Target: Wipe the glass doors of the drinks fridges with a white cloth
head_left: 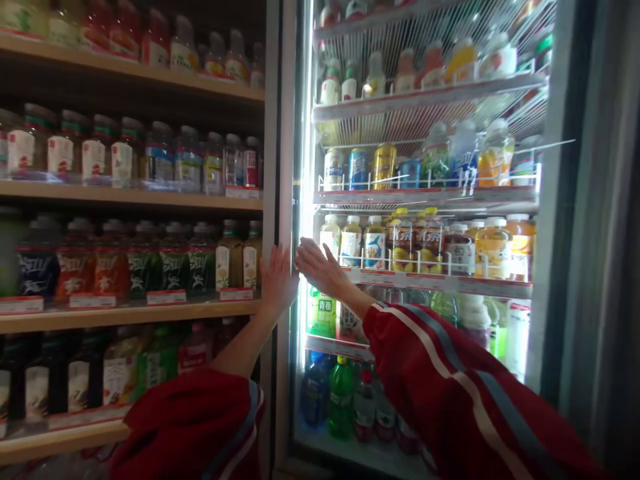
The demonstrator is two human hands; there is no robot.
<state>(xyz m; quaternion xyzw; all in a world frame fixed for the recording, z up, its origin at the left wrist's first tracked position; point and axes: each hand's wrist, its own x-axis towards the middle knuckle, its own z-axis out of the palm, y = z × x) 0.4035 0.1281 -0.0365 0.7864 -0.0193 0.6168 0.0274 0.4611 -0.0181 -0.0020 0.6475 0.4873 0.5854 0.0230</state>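
My left hand is raised with its fingers up, lying against the upright door frame between the wooden shelves and the lit drinks fridge. Just beside it, my right hand reaches leftward with fingers stretched out, its fingertips at the same frame near the bright light strip. Neither hand holds anything. Behind my right hand, bottles of tea stand on a fridge shelf, and a green bottle shows just below it. Both forearms wear red sleeves with pale stripes.
Wooden shelves on the left carry rows of bottled drinks and price tags. Inside the fridge, wire-railed racks hold cans and bottles, with larger bottles at the bottom. A dark upright borders the fridge on the right.
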